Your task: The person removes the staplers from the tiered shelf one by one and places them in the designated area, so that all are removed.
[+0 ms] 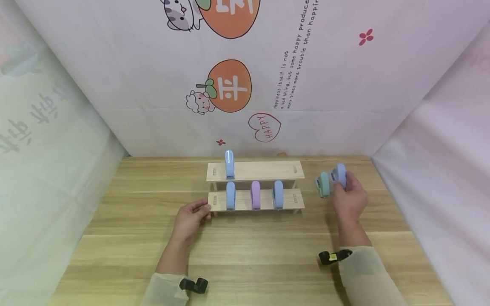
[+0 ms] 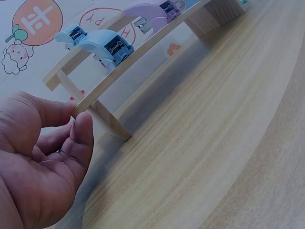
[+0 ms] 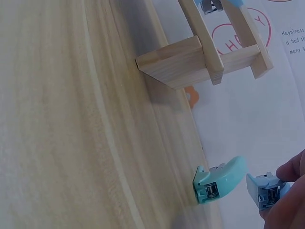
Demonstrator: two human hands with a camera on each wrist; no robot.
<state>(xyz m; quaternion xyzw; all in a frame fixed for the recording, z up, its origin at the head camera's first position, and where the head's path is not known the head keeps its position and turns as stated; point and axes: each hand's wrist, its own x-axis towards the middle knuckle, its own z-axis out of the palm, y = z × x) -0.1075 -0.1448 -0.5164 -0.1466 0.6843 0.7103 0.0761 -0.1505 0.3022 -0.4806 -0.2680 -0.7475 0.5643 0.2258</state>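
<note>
My left hand (image 1: 191,217) pinches the left end of the lower tier (image 1: 243,202) of a two-tier wooden rack, thumb and fingers at its corner. On this tier stand a blue stapler (image 1: 230,195), a purple stapler (image 1: 255,195) and another blue stapler (image 1: 278,195). One light blue stapler (image 1: 229,163) stands near the left end of the upper tier (image 1: 264,171). To the right of the rack, my right hand (image 1: 350,199) grips a blue stapler (image 3: 267,191). Just left of it, a teal stapler (image 3: 226,181) stands on the table.
The rack's wooden legs (image 3: 176,62) hold it above the wood-grain table (image 1: 260,255). Behind rises a white printed cloth (image 1: 325,127), with more cloth hanging at both sides. Each wrist carries a black camera strap.
</note>
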